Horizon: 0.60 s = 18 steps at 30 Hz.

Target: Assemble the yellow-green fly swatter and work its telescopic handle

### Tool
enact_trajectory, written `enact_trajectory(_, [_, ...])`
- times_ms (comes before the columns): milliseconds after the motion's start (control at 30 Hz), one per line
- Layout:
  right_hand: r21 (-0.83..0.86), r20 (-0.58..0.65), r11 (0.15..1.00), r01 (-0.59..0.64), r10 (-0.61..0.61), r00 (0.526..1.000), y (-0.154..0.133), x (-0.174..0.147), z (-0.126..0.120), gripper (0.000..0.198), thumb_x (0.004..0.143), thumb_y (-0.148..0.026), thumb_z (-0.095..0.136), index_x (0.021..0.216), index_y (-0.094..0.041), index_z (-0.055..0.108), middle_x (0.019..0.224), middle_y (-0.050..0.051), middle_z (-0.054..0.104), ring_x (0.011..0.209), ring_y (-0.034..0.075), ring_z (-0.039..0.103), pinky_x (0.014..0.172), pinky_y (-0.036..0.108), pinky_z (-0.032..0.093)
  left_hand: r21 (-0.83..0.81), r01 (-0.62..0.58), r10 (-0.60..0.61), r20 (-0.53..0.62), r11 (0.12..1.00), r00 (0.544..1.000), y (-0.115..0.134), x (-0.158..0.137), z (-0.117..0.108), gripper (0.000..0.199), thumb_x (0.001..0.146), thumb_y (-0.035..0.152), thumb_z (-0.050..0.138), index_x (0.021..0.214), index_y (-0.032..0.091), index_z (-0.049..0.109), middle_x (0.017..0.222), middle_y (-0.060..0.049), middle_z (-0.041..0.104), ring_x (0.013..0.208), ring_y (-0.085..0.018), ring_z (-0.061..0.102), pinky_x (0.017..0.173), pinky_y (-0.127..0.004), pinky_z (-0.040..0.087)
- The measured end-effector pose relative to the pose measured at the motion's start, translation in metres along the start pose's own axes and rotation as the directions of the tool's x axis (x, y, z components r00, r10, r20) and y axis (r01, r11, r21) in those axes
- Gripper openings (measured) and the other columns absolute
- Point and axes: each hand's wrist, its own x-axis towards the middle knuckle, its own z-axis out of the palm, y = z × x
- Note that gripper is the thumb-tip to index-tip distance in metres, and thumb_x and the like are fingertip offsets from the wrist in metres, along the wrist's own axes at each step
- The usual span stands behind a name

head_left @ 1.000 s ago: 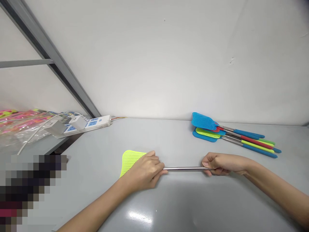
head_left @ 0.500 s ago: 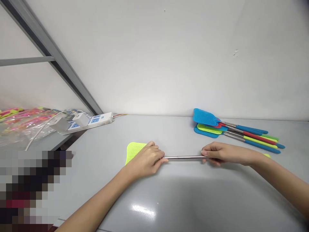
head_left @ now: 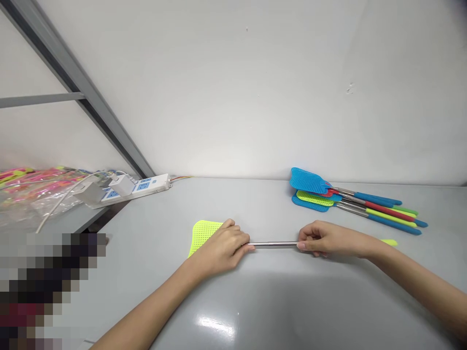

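A yellow-green fly swatter (head_left: pixel 204 234) with a perforated head and a metal telescopic rod lies across the grey table in front of me. My left hand (head_left: pixel 228 243) is closed around the rod's left end, close to the head, and covers part of it. Further right, my right hand (head_left: pixel 317 239) pinches the same rod. A short stretch of bare metal shows between the two hands. The tip of the yellow-green handle (head_left: pixel 389 242) sticks out beyond my right wrist; the rest of the handle is hidden behind the hand and forearm.
Several fly swatters (head_left: pixel 310 181) in blue, yellow-green and red lie piled by the wall at right. A white power strip (head_left: pixel 155 183) with plugged-in adapters sits at back left. Beside it are bagged colourful items (head_left: pixel 47 187). A metal frame post (head_left: pixel 95 112) slants at left.
My right hand has slid a little left along the rod, so the metal between my hands is shorter and more of the handle tip shows. The camera view has shifted slightly.
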Motion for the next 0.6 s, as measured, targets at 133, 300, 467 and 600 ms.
enact_trajectory(133, [0.039,-0.004,0.999,0.016,-0.016,1.000,0.002,0.004,0.004,0.036,0.074,-0.050,0.048,0.070,-0.015,0.052,0.059,-0.001,0.045,0.053,0.009,0.039,0.049,0.020,0.031,-0.011,0.003,-0.003,-0.003,1.000,1.000,0.000,-0.001,0.002,0.032,0.090,0.030,0.033,0.063,0.016,0.044,0.058,0.003,0.047,0.057,-0.011,0.041,0.070,-0.028,0.031])
enact_trajectory(300, [-0.034,-0.071,0.998,0.044,-0.047,0.996,0.002,0.007,0.008,0.034,0.076,-0.047,0.046,0.067,-0.016,0.054,0.054,-0.005,0.033,0.049,0.008,0.028,0.045,0.020,0.021,-0.009,0.006,-0.006,-0.057,1.000,0.998,0.001,-0.003,0.004,0.031,0.089,0.027,0.034,0.060,0.017,0.042,0.055,0.002,0.045,0.055,-0.011,0.040,0.067,-0.027,0.031])
enact_trajectory(467, [0.051,-0.047,0.999,0.005,-0.002,0.999,0.002,0.006,0.017,0.036,0.078,-0.046,0.044,0.066,-0.015,0.056,0.052,-0.005,0.031,0.047,0.007,0.024,0.045,0.021,0.019,0.060,-0.021,0.025,-0.060,0.998,0.998,0.006,-0.006,0.004,0.030,0.088,0.024,0.035,0.060,0.016,0.041,0.055,0.001,0.045,0.055,-0.011,0.039,0.063,-0.027,0.030])
enact_trajectory(600, [0.165,0.013,0.986,-0.033,0.032,0.999,-0.001,0.003,0.022,0.039,0.077,-0.047,0.046,0.058,-0.014,0.053,0.046,-0.007,0.026,0.044,0.006,0.021,0.044,0.021,0.017,0.075,-0.057,0.063,-0.079,0.996,0.995,0.010,-0.006,0.006,0.029,0.087,0.022,0.035,0.060,0.016,0.043,0.055,0.001,0.046,0.055,-0.012,0.040,0.062,-0.027,0.030])
